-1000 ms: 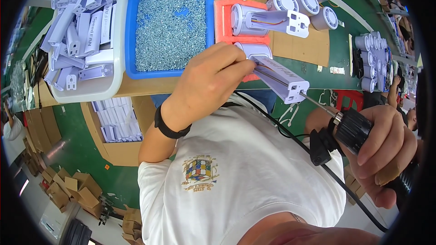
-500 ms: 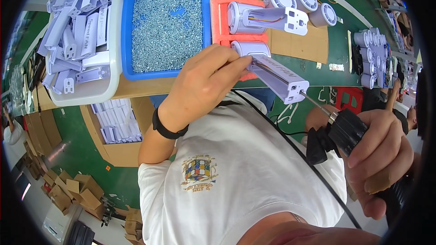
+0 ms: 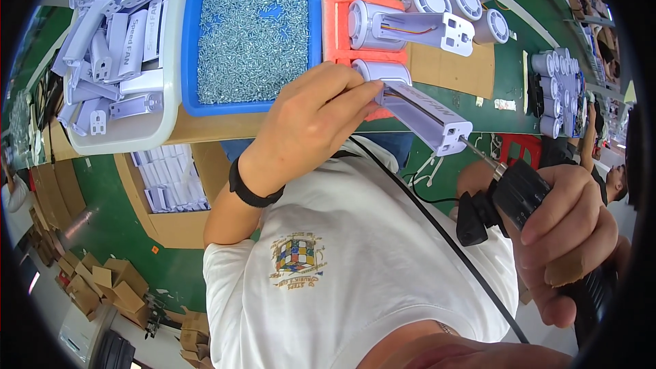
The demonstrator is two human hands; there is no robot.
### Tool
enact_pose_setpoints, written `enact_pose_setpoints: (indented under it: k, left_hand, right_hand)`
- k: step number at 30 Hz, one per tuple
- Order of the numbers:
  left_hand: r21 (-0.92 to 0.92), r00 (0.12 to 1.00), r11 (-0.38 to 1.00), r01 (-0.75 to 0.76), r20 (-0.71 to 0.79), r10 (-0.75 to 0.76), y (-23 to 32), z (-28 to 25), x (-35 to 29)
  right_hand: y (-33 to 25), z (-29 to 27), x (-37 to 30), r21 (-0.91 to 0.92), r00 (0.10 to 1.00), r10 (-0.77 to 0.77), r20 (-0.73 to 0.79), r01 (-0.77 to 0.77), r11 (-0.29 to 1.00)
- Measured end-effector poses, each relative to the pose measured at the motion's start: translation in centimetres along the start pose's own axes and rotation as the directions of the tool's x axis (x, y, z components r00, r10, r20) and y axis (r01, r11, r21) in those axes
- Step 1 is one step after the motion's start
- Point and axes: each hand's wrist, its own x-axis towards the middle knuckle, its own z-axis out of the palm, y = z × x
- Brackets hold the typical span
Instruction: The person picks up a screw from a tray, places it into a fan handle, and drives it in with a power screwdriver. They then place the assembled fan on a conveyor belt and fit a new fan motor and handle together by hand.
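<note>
My left hand, with a black band at the wrist, is closed. Its fingertips pinch a white plastic fan handle where it meets its round housing. That housing rests in a pink foam holder; the handle sticks out over the table's near edge. My right hand is wrapped around a black electric screwdriver, and a finger wears a tan bandage. The screwdriver's bit reaches the square end of the handle. Whether a screw sits under the tip is hidden. A second fan lies in the holder behind.
At left, a white bin holds loose handles. Beside it a blue tray is full of small screws. Round fan housings stand at the back. A black cable crosses my front. A carton of white parts sits below.
The view has shifted slightly. Both hands keep their holds, and the screwdriver's tip stays at the handle's end.
</note>
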Motion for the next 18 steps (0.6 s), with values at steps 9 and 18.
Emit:
enact_pose_setpoints:
  k: [9, 18]
  left_hand:
    - [-0.051, 0.999, 0.998, 0.035, -0.005, -0.035, -0.1, 0.2, -0.2]
    - [-0.024, 0.998, 0.998, 0.061, -0.018, -0.062, 0.0, 0.3, -0.3]
  right_hand:
    - [-0.8, -2.5, 3.5, -0.015, 0.889, 0.238, 0.392, -0.253, 0.967]
    - [0.6, -0.6, 2.0, 0.037, 0.994, -0.031, 0.107, 0.028, 0.999]
